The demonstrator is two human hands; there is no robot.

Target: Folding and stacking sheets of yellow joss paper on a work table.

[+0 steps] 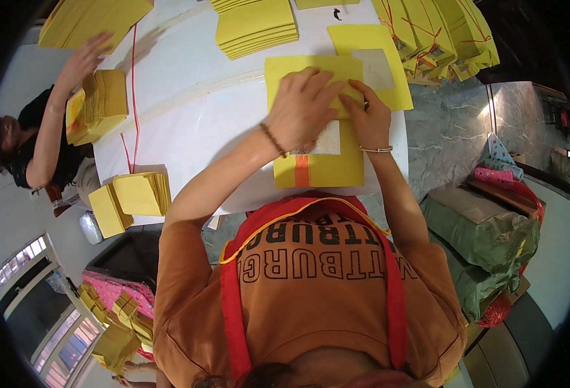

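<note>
Yellow sheet (320,169) partly under hands

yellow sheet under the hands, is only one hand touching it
No, both the left hand and the right hand press flat on the yellow sheet on the white table.

The left hand (303,107) and right hand (367,119) cover the middle of the yellow paper sheet (320,169), hiding its fold and most of its silver foil patch (327,142). The upper-left paper stack (91,22) is cut off by the rim. The co-worker's hand (84,61) is blurred.
</note>
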